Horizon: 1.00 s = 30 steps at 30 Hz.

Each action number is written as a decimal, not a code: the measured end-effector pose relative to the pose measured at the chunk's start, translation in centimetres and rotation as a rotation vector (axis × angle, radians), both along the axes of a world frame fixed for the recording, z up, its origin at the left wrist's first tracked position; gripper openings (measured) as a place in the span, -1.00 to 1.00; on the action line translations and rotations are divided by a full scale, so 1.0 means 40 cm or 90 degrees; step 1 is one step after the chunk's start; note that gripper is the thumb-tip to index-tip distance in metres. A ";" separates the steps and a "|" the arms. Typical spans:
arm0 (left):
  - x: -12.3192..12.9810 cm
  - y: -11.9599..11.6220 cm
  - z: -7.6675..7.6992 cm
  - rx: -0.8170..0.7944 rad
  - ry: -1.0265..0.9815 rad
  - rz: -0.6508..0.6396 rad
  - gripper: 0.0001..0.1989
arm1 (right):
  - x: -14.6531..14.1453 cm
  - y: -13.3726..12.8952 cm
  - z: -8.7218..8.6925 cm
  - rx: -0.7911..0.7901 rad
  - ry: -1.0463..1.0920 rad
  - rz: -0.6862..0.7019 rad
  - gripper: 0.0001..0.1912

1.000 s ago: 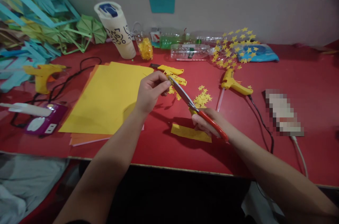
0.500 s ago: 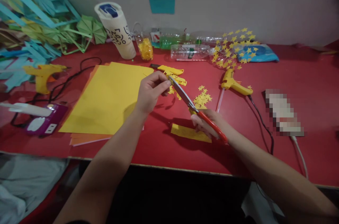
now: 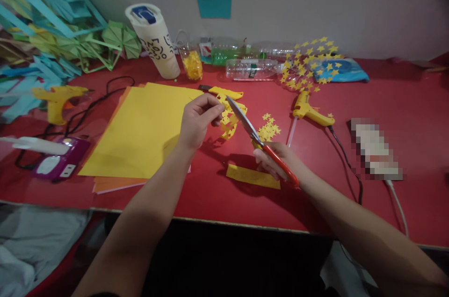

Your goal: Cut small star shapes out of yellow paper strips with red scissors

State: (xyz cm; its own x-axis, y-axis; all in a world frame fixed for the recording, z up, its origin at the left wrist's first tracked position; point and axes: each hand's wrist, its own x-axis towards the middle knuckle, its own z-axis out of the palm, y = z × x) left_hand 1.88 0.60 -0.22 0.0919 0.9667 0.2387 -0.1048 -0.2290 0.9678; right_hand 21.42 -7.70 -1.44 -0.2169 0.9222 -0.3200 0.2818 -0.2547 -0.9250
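A pair of red-handled scissors (image 3: 249, 125) is in my right hand (image 3: 271, 159), its blades pointing up and left and looking almost closed. My left hand (image 3: 200, 119) is pinched just left of the blade tips, apparently on a small bit of yellow paper mostly hidden by the fingers. Cut yellow paper scraps (image 3: 229, 128) with star shapes show behind and below those fingertips. To the right of the blades lies a pile of small yellow paper stars (image 3: 268, 129). A yellow paper strip (image 3: 250, 176) rests on the table below my right hand.
Yellow sheets (image 3: 140, 128) lie stacked at left, near a glue gun (image 3: 58, 100) and purple power strip (image 3: 63, 159). Another glue gun (image 3: 312, 112) and a pixelated object (image 3: 377, 149) are at right. A tumbler (image 3: 156, 44) and plastic bottles (image 3: 252, 70) line the back.
The scissors' tips have separated slightly from my left fingertips. More of the star-cut yellow scrap shows below my left fingers, which have shifted a little left.
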 end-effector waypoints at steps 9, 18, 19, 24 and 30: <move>-0.009 0.024 -0.012 -0.013 0.040 0.140 -0.89 | 0.004 0.011 0.012 0.040 0.026 -0.105 -0.48; -0.023 0.035 -0.052 0.198 0.367 0.195 -0.95 | 0.028 0.041 0.006 0.118 0.082 -0.186 -0.48; -0.019 0.033 -0.055 0.194 0.397 0.153 -0.94 | 0.033 0.045 0.005 0.130 0.088 -0.198 -0.48; 0.038 -0.004 -0.054 0.202 0.612 -0.030 -0.84 | 0.056 0.065 -0.002 0.165 0.102 -0.253 -0.50; 0.127 -0.049 -0.045 0.286 0.778 -0.197 -0.75 | 0.067 0.075 -0.002 0.183 0.129 -0.282 -0.50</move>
